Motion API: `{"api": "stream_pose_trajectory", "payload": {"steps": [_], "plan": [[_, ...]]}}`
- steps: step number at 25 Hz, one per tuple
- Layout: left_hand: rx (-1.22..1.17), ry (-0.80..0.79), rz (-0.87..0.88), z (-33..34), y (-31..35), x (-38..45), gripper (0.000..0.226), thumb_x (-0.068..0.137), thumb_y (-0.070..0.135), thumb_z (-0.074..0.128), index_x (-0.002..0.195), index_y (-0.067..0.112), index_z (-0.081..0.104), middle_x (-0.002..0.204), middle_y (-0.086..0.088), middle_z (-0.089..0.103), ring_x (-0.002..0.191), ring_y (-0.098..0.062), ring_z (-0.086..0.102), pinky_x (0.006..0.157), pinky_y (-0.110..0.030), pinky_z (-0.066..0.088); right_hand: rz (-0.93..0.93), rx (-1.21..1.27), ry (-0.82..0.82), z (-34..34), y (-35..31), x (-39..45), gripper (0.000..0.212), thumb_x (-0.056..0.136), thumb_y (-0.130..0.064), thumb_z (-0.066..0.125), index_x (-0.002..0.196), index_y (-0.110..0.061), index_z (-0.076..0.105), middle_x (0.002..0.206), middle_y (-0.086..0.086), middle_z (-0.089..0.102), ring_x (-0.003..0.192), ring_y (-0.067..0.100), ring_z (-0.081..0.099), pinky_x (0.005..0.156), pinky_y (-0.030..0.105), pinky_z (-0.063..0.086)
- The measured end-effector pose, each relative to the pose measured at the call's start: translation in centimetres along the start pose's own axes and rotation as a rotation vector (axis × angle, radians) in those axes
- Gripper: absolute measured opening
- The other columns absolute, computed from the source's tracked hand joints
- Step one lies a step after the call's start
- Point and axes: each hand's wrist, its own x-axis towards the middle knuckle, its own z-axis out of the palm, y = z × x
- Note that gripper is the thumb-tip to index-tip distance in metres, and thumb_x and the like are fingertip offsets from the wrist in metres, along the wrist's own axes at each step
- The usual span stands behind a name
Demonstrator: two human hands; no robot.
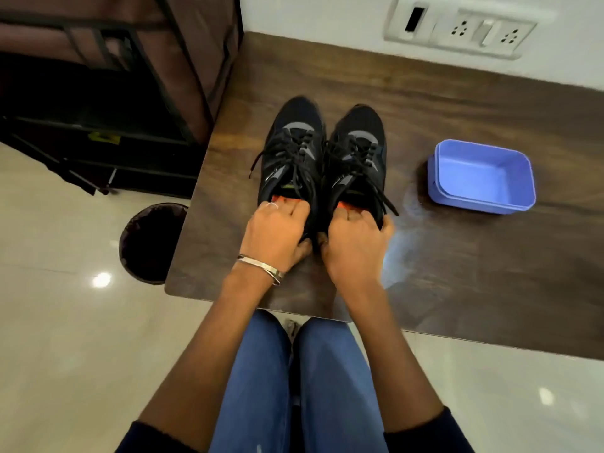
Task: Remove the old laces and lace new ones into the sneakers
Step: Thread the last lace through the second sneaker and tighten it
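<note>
Sneakers: two black ones, left sneaker [292, 152] and right sneaker [356, 158], sitting side by side on the dark wood surface [457, 256], toes pointing away from the person, pretty much touching each other.
Laces: black laces [295, 158] are threaded on both, loose ends flopping out to the sides.
Left hand: the left hand [276, 233] has its grip wrapped around the heel of the left sneaker, fingers curled into the opening, thumb down the back. Bracelet [261, 266] on the wrist.
Right hand: the right hand [356, 243] does the same, gripping the heel of the right sneaker.
Off to the right: a blue plastic tub [483, 178], well apart from the sneakers.
Floor: a dark bin [150, 243] sits by the surface's left edge.
</note>
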Motion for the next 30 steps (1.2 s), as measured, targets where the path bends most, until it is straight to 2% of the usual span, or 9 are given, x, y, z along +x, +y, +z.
{"api": "stream_pose_trajectory", "payload": {"steps": [4,7,9,12,15,19,23,27,30], "plan": [[-0.014,-0.254,-0.033,-1.8,0.3,0.3,0.053,0.058,0.027,0.083,0.1,0.004,0.061,0.09,-0.015,0.064,0.082,-0.034,0.061,0.072,-0.037,0.049,-0.022,0.057,-0.355,-2.3,0.1,0.2,0.034,0.078,-0.01,0.068,0.111,-0.009,0.059,0.103,0.009,0.068,0.107,0.029,0.059,0.099,0.06,0.039],[0.109,-0.489,-0.001,-4.8,1.2,1.3,0.058,0.086,0.017,0.059,0.136,-0.005,0.037,0.128,-0.022,0.051,0.12,-0.037,0.046,0.103,-0.038,0.033,-0.005,0.122,-0.67,-4.4,0.2,1.2,0.043,0.091,-0.003,0.049,0.133,-0.003,0.04,0.126,0.015,0.056,0.126,0.033,0.044,0.099,0.06,0.039],[0.143,-0.645,-0.002,-6.1,1.6,2.5,0.053,0.091,0.004,0.046,0.139,-0.006,0.028,0.134,-0.025,0.046,0.127,-0.038,0.04,0.108,-0.041,0.025,0.023,0.148,-0.813,-5.7,0.1,2.5,0.051,0.092,-0.001,0.048,0.14,-0.002,0.031,0.132,0.018,0.051,0.129,0.035,0.04,0.1,0.061,0.038],[0.161,-0.787,0.012,-6.0,1.4,3.6,0.047,0.092,0.003,0.044,0.137,-0.007,0.03,0.134,-0.026,0.048,0.127,-0.037,0.042,0.11,-0.044,0.023,0.039,0.143,-0.89,-5.9,-0.1,3.3,0.051,0.094,-0.001,0.044,0.142,-0.002,0.027,0.136,0.019,0.048,0.133,0.035,0.035,0.101,0.063,0.034],[0.117,-0.847,-0.036,-5.3,1.0,3.9,0.046,0.094,0.007,0.045,0.136,-0.004,0.032,0.135,-0.023,0.048,0.128,-0.035,0.042,0.114,-0.043,0.018,0.045,0.113,-0.924,-5.5,-0.2,3.5,0.053,0.095,-0.003,0.045,0.144,-0.003,0.024,0.138,0.017,0.047,0.135,0.033,0.033,0.101,0.063,0.032],[0.078,-0.848,-0.03,-4.2,0.6,4.1,0.043,0.093,0.011,0.049,0.133,-0.001,0.036,0.133,-0.02,0.051,0.127,-0.033,0.045,0.115,-0.042,0.017,0.069,0.086,-0.951,-4.8,-0.4,3.9,0.054,0.097,-0.005,0.044,0.146,-0.003,0.021,0.141,0.015,0.046,0.136,0.033,0.033,0.101,0.064,0.032],[0.106,-0.793,0.054,-4.9,0.2,4.1,0.037,0.093,0.005,0.043,0.128,-0.004,0.039,0.122,-0.021,0.059,0.115,-0.035,0.055,0.104,-0.043,0.032,0.059,0.028,-0.951,-5.4,-0.6,4.1,0.06,0.095,-0.01,0.054,0.146,-0.003,0.023,0.141,0.014,0.047,0.135,0.032,0.036,0.102,0.062,0.032],[0.131,-0.694,0.154,-7.7,-1.8,3.7,0.034,0.094,0.001,0.036,0.127,-0.005,0.041,0.119,-0.022,0.061,0.115,-0.038,0.055,0.099,-0.044,0.037,0.1,-0.022,-0.908,-7.9,-2.5,3.8,0.054,0.092,-0.01,0.056,0.141,-0.004,0.032,0.135,0.012,0.052,0.132,0.03,0.041,0.1,0.057,0.036],[0.132,-0.689,0.246,-10.8,-4.6,2.1,0.034,0.092,-0.002,0.038,0.126,-0.006,0.041,0.119,-0.024,0.06,0.116,-0.039,0.053,0.098,-0.045,0.037,0.164,-0.009,-0.903,-10.5,-5.1,2.2,0.054,0.091,-0.014,0.059,0.139,-0.006,0.036,0.131,0.011,0.055,0.131,0.028,0.041,0.1,0.055,0.039]]}}
